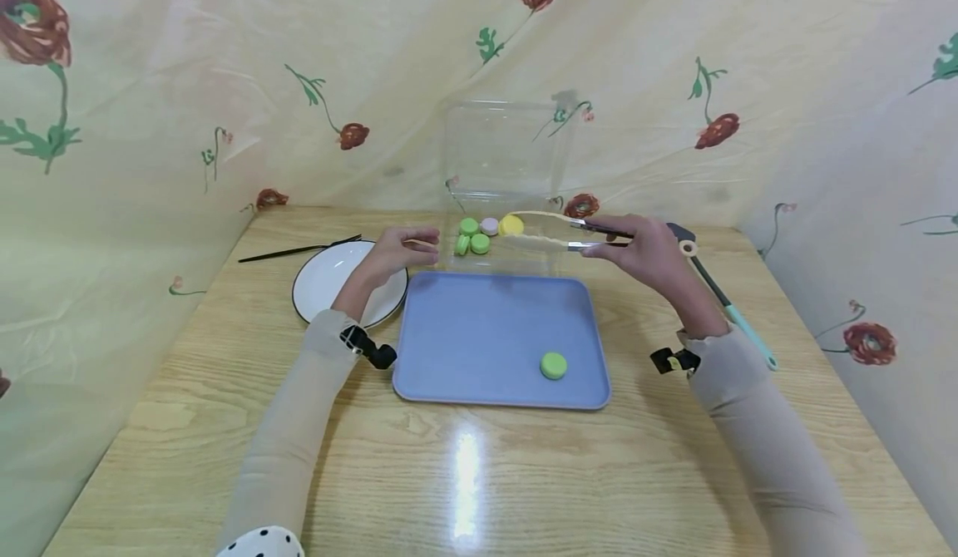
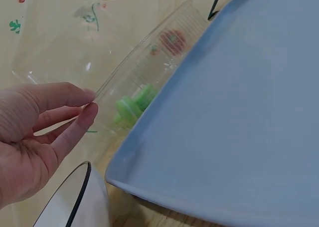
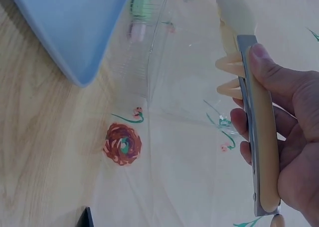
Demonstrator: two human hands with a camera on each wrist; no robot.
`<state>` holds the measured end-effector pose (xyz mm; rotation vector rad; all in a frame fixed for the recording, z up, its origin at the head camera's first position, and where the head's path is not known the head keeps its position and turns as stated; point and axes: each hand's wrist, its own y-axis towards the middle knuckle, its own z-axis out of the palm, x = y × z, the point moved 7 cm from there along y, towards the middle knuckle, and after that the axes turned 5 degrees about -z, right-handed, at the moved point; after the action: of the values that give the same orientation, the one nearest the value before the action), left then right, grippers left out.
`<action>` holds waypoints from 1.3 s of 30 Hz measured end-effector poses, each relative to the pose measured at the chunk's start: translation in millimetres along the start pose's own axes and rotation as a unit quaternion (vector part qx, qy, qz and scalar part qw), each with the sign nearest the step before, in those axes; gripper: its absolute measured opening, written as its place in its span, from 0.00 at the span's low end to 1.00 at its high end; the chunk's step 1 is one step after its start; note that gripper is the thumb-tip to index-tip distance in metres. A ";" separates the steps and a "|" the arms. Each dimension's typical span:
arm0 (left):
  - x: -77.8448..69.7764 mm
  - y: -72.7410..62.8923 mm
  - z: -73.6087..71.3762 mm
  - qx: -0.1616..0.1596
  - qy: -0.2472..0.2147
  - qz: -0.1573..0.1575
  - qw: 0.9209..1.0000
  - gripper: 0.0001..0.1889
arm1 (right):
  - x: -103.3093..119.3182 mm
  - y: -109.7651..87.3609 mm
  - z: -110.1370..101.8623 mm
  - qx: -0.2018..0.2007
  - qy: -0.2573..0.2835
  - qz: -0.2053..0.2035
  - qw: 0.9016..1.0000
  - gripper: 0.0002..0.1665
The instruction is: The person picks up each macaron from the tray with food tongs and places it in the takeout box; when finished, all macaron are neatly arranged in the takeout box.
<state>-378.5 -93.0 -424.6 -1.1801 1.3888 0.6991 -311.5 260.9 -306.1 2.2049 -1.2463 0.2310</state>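
Observation:
My right hand (image 1: 644,245) grips a pair of tongs (image 3: 261,122) with cream-coloured tips. Between those tips, over the clear plastic box (image 1: 501,264), is a yellow macaron (image 1: 511,225). In the left wrist view my left hand (image 2: 42,122) has its thumb and fingertip pinched at the rim of the box. Inside the box sit green macarons (image 1: 480,244) and a lilac macaron (image 1: 489,226), toward its left side. One green macaron (image 1: 553,366) lies on the blue tray (image 1: 486,332), near the front right corner.
The box's clear lid (image 1: 501,145) stands raised at the back against the flowered cloth. A white plate (image 1: 322,287) with a dark rim lies under my left forearm, a black fork (image 1: 288,253) behind it. On the right lies a turquoise-handled spatula (image 1: 748,337).

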 end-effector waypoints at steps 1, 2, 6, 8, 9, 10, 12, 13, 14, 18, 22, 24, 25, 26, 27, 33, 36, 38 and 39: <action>-0.1 0.0 -0.2 0.000 -0.001 0.000 1.000 0.30 | -0.2 2.2 -0.4 -0.003 -0.008 0.002 1.000 0.26; 0.0 0.2 -0.3 0.000 -0.002 0.000 1.000 0.30 | 0.0 4.6 -0.8 -0.007 -0.015 0.002 1.000 0.26; 0.5 0.7 -0.9 -0.002 -0.004 0.002 1.000 0.30 | -2.1 13.3 -1.2 -0.023 -0.038 0.007 0.999 0.27; 1.3 1.2 -1.1 -0.002 0.000 0.002 1.000 0.30 | -4.6 16.6 -0.3 -0.024 -0.040 0.013 0.999 0.27; 1.5 1.2 -1.0 -0.003 0.001 0.002 1.000 0.30 | -7.1 18.2 0.7 -0.024 -0.041 0.018 0.999 0.28; 1.6 1.1 -0.9 -0.003 0.002 0.003 1.000 0.30 | -9.2 19.6 1.7 -0.023 -0.041 0.022 0.999 0.28; 1.8 1.1 -0.3 0.000 0.002 0.005 1.000 0.30 | -14.9 22.4 4.6 -0.018 -0.043 0.034 0.998 0.28; 1.4 0.6 0.1 0.001 0.002 0.006 1.000 0.30 | -17.9 23.6 6.2 -0.016 -0.043 0.039 0.998 0.28; 1.0 0.0 0.4 0.002 0.000 0.007 1.000 0.30 | -21.3 25.1 8.1 -0.015 -0.046 0.043 0.998 0.28; -0.4 -1.8 0.9 0.005 -0.001 0.009 1.000 0.30 | -32.5 31.3 16.1 0.001 -0.054 0.050 0.997 0.29; -0.8 -1.7 0.4 0.004 -0.001 0.010 1.000 0.30 | -39.2 39.1 23.8 0.029 -0.065 0.045 0.996 0.29; -0.8 -1.3 0.1 0.003 -0.002 0.010 1.000 0.30 | -42.2 42.9 27.7 0.047 -0.070 0.044 0.996 0.30; -0.9 -1.3 0.2 0.004 -0.002 0.011 1.000 0.30 | -44.0 44.9 29.4 0.054 -0.069 0.044 0.995 0.30; -1.0 -1.4 0.2 0.003 -0.003 0.011 1.000 0.30 | -45.6 46.9 31.3 0.061 -0.069 0.044 0.995 0.30; -1.2 -1.5 0.2 0.003 -0.003 0.011 1.000 0.30 | -47.4 48.7 33.1 0.068 -0.070 0.044 0.994 0.30; -2.4 -2.0 1.2 0.007 -0.004 0.013 1.000 0.31 | -56.3 57.8 40.9 0.090 -0.074 0.054 0.992 0.30; -2.6 -2.3 1.5 0.008 -0.004 0.011 1.000 0.31 | -59.1 60.3 43.3 0.097 -0.075 0.061 0.991 0.30; -3.5 -3.5 1.5 0.006 -0.004 0.009 1.000 0.31 | -60.2 61.7 44.7 0.103 -0.078 0.065 0.990 0.30; -3.8 -3.5 1.4 0.006 -0.004 0.009 1.000 0.30 | -60.5 62.5 45.3 0.105 -0.078 0.067 0.989 0.30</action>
<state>-375.3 -91.9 -420.5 -1.1545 1.3962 0.7068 -402.2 254.7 -342.8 2.3554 -1.5204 0.2578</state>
